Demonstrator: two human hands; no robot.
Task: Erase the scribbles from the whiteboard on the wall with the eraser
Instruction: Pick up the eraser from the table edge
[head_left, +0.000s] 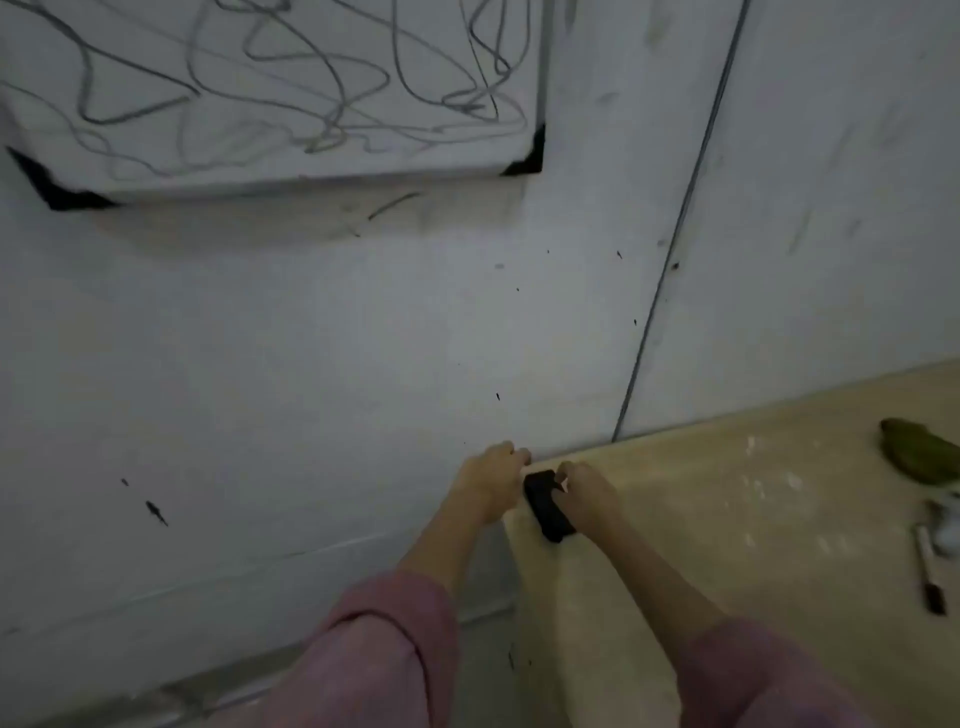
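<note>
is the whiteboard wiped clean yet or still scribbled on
Still scribbled on. Dark looping lines cover the visible part of the whiteboard, and the eraser is down on the table, not at the board.

Pale wooden table (727, 519) bears black eraser (548, 512), marker (927, 571) (green thing (919, 457) too).

A pale wooden table (727, 519) stood against the white wall (311, 338), its top dusted with white smears; a green cloth (919, 454) and a marker (927, 569) lay near its right edge
</note>
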